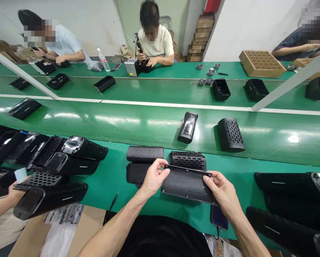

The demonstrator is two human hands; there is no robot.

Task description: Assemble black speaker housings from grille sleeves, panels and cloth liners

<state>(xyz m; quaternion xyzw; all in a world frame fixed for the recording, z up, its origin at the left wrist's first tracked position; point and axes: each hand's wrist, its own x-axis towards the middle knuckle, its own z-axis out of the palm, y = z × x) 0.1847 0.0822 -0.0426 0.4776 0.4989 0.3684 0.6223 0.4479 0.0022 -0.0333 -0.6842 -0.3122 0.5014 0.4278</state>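
Between my two hands is a flat black plastic panel (186,185) with small clips along its edges, tilted toward me above the green bench. My left hand (155,176) pinches its upper left corner between thumb and fingers. At the upper right corner my right hand (219,185) grips it the same way. Just behind the panel lies a slotted black speaker grille (188,160). Beside that is a dark textured cover (145,153), with a piece of black cloth-like material (135,174) in front, partly hidden by my left hand.
Black speaker housings (76,167) crowd the left, where a co-worker's hand (16,191) holds a perforated panel. More housings (283,182) stand at right. A phone (219,217) lies near the bench edge. Two black units (231,135) sit on the green belt (138,125); people work opposite.
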